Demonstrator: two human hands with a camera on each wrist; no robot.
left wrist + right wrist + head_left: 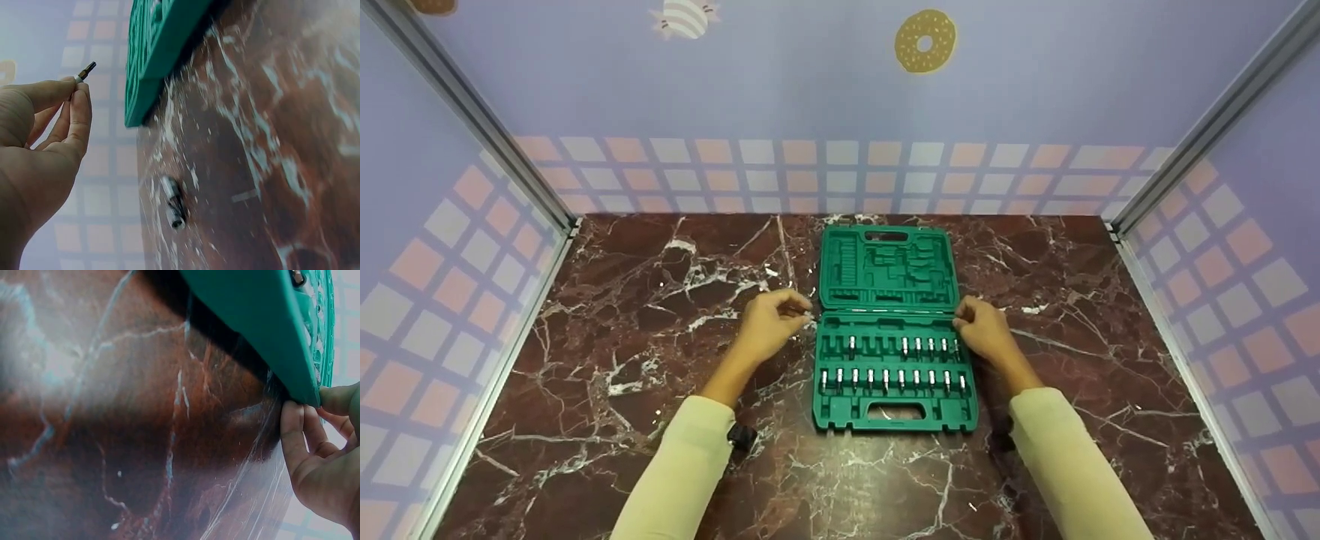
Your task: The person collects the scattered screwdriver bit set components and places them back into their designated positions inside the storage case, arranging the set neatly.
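A green plastic socket case [895,322] lies unfolded on the marbled table, its lid half away from me. Two rows of small metal bit sockets [916,379] stand in the near half, with several gaps in the far row. To the left of the case, my left hand [771,322] pinches a small bit socket [83,75] between thumb and fingertips, its dark tip pointing out. My right hand [984,327] grips the case's right edge near the hinge; in the right wrist view the thumb lies on top and fingers are underneath.
Metal pieces [173,202] lie on the table beyond my left hand, beside the case. Patterned panels [840,176] enclose the table [630,315] at the back and on both sides. A black wrist strap [742,438] sits at the left sleeve.
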